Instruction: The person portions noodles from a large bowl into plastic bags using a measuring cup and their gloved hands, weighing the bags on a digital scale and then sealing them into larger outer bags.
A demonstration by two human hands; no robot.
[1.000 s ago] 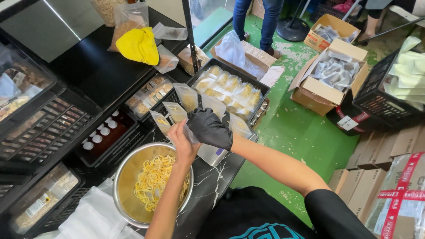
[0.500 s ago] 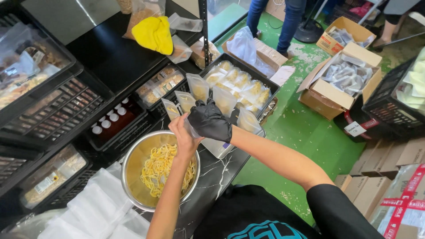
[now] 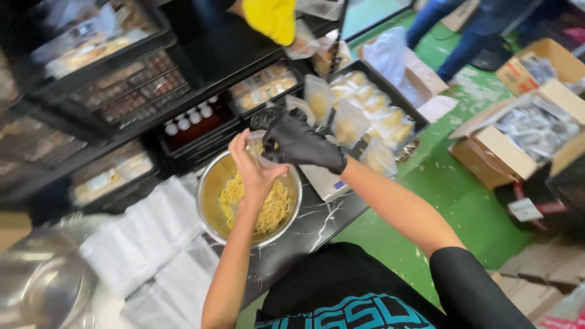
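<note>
Holding a clear bag [image 3: 261,146] open above the bowl [image 3: 210,189], the bare left hand [image 3: 253,170] grips its left side; the gloved right hand [image 3: 301,143] pinches its rim; noodles [image 3: 271,210] lie directly below.

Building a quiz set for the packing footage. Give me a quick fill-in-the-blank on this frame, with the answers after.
1. The right hand wears a ____ glove.
2. The bare left hand holds a small clear plastic bag above a round ____ bowl.
3. The bowl holds yellow ____.
4. The filled bags stand in a black crate beside a ____ floor.

Missing words: black; metal; noodles; green
</note>
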